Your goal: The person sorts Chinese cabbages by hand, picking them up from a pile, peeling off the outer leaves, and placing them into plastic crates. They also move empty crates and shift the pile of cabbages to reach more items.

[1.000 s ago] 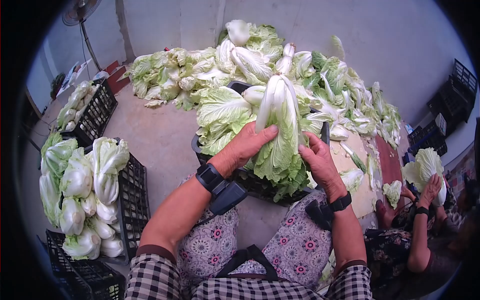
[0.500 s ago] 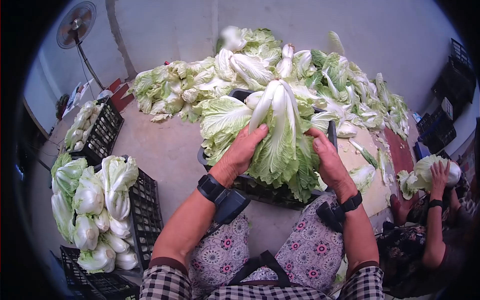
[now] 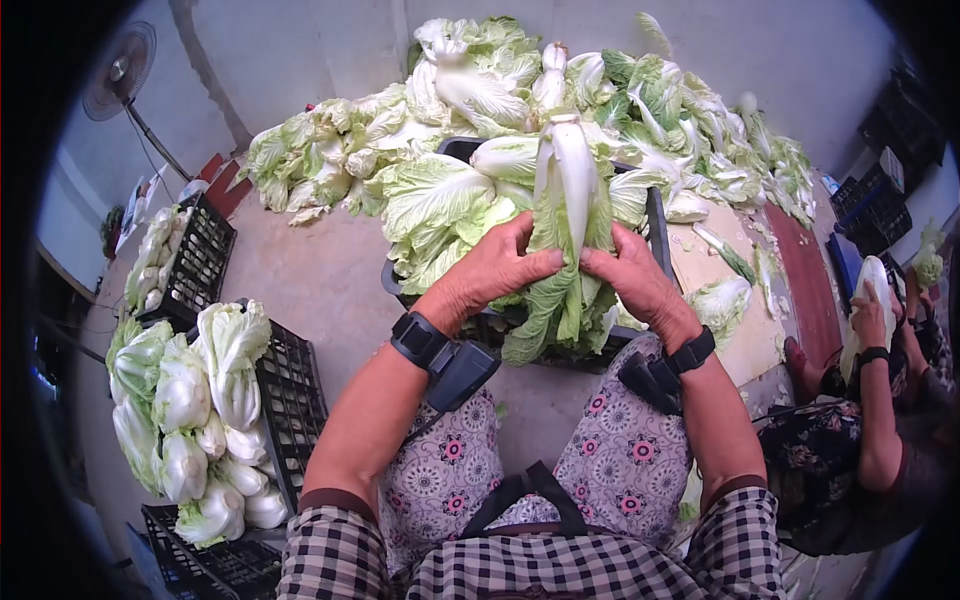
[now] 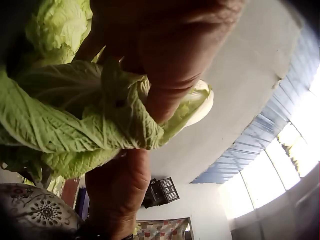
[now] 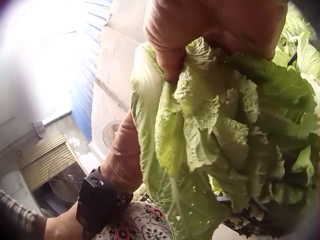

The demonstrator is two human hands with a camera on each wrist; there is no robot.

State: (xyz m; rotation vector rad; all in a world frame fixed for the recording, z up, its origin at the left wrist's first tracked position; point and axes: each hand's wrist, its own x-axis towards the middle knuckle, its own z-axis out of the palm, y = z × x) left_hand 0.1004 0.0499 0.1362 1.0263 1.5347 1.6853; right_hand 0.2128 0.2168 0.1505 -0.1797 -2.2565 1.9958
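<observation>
A napa cabbage (image 3: 568,190) stands upright between my hands in the head view, white base up and loose green leaves hanging down. My left hand (image 3: 495,265) grips its left side, thumb across the front. From the right, my right hand (image 3: 640,275) grips it too, the two thumbs nearly meeting. In the left wrist view the left thumb (image 4: 167,97) presses into a folded leaf. The right wrist view shows the right thumb (image 5: 170,62) tucked among crinkled leaves (image 5: 200,110). Fingers behind the cabbage are hidden. Below it is a black crate (image 3: 657,225) with more cabbages.
A heap of cabbages and leaves (image 3: 350,150) lines the wall behind. On the left stand a crate of trimmed cabbages (image 3: 295,390), another crate (image 3: 205,255) and a fan (image 3: 120,70). At right, another person (image 3: 880,420) holds a cabbage near a board (image 3: 740,330) with scraps.
The cabbage has turned in my hands, its leaves now drawn closer together. My right hand has moved inward and its thumb now presses the front. The other person's cabbage has been tipped upright.
</observation>
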